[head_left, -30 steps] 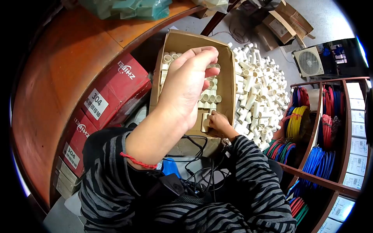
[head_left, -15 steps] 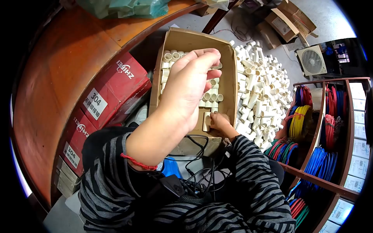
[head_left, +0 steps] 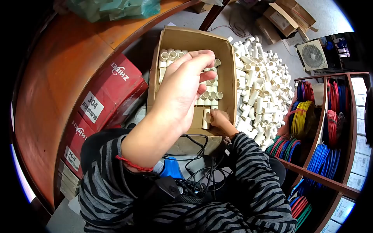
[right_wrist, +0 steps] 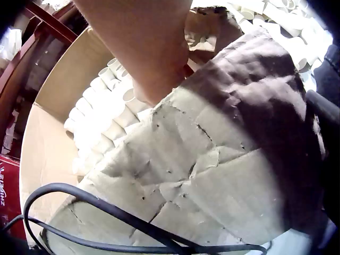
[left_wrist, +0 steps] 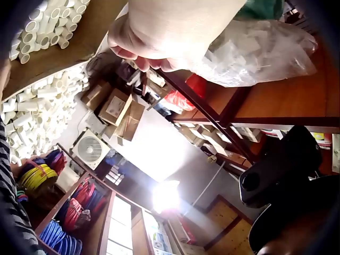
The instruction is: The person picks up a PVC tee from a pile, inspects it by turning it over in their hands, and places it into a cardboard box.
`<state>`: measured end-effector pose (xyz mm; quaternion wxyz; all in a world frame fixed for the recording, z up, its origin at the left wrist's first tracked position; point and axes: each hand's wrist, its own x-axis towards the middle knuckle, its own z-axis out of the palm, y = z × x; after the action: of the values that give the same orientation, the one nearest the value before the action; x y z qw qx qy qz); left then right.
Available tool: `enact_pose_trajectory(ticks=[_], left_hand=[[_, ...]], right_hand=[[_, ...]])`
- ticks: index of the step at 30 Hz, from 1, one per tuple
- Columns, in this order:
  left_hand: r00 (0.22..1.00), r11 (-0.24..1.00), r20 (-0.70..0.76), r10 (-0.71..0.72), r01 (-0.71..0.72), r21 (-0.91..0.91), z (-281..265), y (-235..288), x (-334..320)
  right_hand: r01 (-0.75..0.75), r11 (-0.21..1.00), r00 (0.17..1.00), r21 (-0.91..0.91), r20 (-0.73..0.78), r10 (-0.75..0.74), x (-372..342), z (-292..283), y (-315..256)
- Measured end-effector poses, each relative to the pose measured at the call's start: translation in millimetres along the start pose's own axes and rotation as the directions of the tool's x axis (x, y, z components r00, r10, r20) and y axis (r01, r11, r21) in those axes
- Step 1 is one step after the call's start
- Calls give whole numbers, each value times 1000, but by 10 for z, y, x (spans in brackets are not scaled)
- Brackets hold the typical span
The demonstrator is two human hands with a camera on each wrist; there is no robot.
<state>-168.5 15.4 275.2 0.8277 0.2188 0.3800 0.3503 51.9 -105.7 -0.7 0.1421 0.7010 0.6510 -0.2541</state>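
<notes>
Head view: right hand (head_left: 221, 118) inside an open brown cardboard box (head_left: 226, 77), near end. Fingers bent, in hold of a white plastic tubular fitting (head_left: 206, 119) at its right side; firmness of grip cannot be judged. Fitting lies lengthwise to the person, apart from the packed rows of white plastic fittings (head_left: 213, 94) farther in, many of these with round openings facing up. Right wrist view: a creased cardboard flap (right_wrist: 212, 175) hides the fingers; a black cable (right_wrist: 95, 197) loops in front of it.

Left hand (head_left: 182, 79): raised above the box, fingers loosely bent, nothing seen in its grasp; red braided cord (head_left: 134, 165) on that forearm. It hides part of the rows.

Surroundings: loose heap of white plastic fittings (head_left: 262, 93) on the floor, just right of the box. To the left, red printed cartons (head_left: 112, 91) beneath the edge of an orange-brown wooden counter (head_left: 70, 70), which carries a translucent green plastic bag (head_left: 116, 9). Far right: brown-framed shelf (head_left: 297, 169) with coloured tubing or cable coils (head_left: 302, 119); pale square fan (head_left: 312, 55) beyond.
</notes>
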Motion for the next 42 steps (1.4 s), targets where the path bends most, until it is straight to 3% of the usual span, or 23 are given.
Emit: enact_pose_trajectory(ticks=[21,27,30,36,42], left_hand=[[999,999,-10,-32,32,29,55,-48,19],[999,999,-19,-30,31,35,76,-48,5],[999,999,-10,-31,31,33,63,-55,14],[999,999,0,-43,43,19,53,-72,31],[999,999,-5,-44,44,24,68,-63,23]], right_hand=[[28,999,995,-31,-96,-30,58,-37,-15],[8,999,999,-49,-43,-10,53,-128,-53],[33,998,994,-46,-101,-37,76,-67,-20],[66,989,996,-134,-46,-73,118,-59,9],[-31,975,999,-221,2,32,155,75,-32]])
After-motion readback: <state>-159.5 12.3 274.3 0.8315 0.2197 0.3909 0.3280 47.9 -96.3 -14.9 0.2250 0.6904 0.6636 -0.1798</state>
